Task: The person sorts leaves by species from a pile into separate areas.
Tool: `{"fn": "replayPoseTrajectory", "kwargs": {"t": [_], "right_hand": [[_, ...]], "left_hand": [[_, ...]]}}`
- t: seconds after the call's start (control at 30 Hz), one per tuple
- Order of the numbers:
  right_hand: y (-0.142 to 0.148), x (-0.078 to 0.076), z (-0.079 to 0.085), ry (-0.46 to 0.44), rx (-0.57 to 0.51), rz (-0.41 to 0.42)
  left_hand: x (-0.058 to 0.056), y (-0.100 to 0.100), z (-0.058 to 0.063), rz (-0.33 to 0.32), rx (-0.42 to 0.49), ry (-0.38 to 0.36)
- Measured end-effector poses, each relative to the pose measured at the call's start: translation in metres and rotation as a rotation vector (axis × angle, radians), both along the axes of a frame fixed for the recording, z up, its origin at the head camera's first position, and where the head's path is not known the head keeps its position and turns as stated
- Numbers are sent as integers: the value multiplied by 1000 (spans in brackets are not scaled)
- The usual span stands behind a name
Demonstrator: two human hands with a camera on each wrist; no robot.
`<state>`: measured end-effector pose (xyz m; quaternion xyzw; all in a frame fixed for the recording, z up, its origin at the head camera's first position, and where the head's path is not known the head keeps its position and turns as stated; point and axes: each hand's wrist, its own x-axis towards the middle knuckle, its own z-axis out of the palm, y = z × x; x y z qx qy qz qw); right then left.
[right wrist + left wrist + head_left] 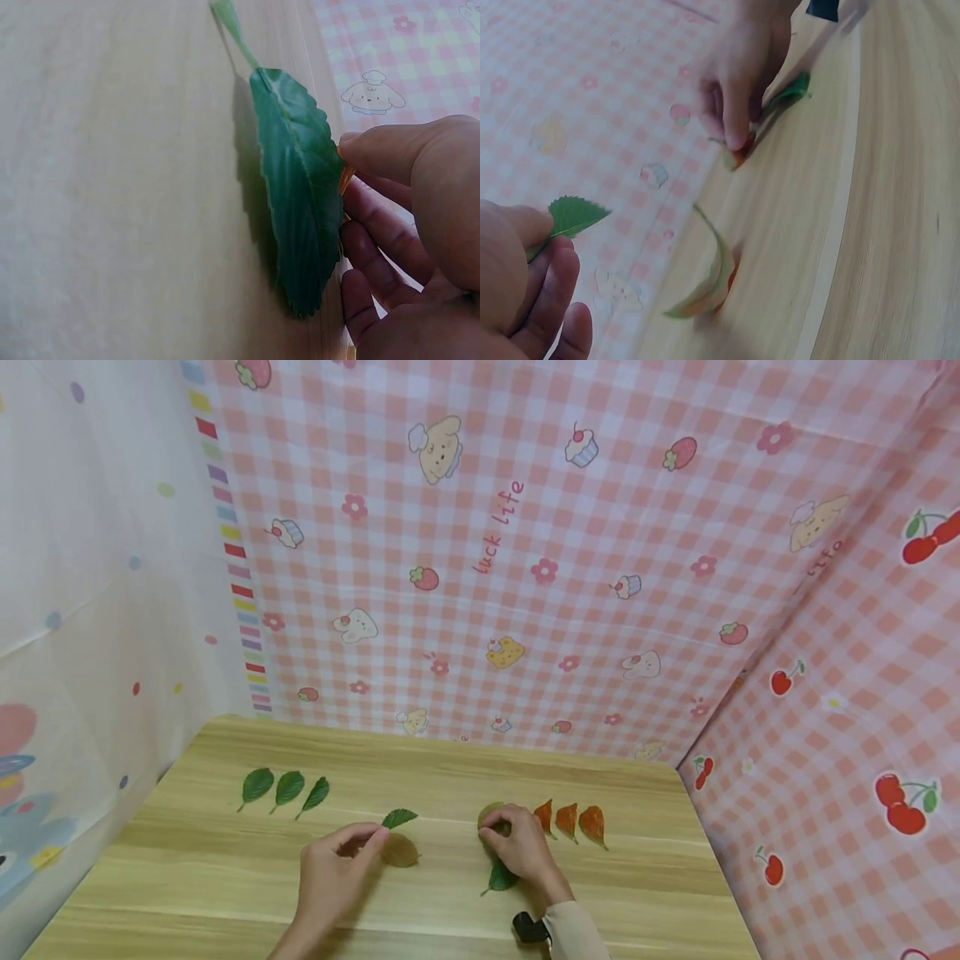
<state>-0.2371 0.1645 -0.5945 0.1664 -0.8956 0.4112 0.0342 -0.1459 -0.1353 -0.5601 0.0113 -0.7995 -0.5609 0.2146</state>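
Note:
My left hand [333,870] pinches a green leaf [400,817] between thumb and fingertips, above the table. Close below it lies a curled brownish leaf [400,852], whose orange underside shows in the left wrist view. My right hand [523,843] pinches another brownish leaf [489,814] at the table, partly hidden by the fingers; a sliver of orange [346,178] shows by the thumb. Just in front of that hand lies a loose green leaf [501,877], large in the right wrist view with its stem pointing away from the fingers.
Three green leaves [289,787] lie in a row at the table's back left. Three orange leaves [567,819] form a row to the right of my right hand. Patterned cloth [480,568] walls the wood-grain table [187,877] at the back and sides.

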Motion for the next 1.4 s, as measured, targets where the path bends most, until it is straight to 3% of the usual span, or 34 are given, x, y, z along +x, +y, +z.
{"fn": "replayPoseTrajectory", "kwargs": {"t": [0.27,0.83,1.0,1.17,1.4], "right_hand": [[-1,1,1,9,4,-1],[-1,1,0,23,8,5],[-1,0,0,21,17,4],[0,-1,0,11,16,5],[0,-1,-1,5,12,7]], "left_hand": [[1,-19,0,40,59,-164],[-21,-55,-15,145,-86,-114],[-30,-64,-16,175,-115,-146],[-41,-69,-20,197,-230,-199],[-54,-73,-33,182,-341,-207]]}}
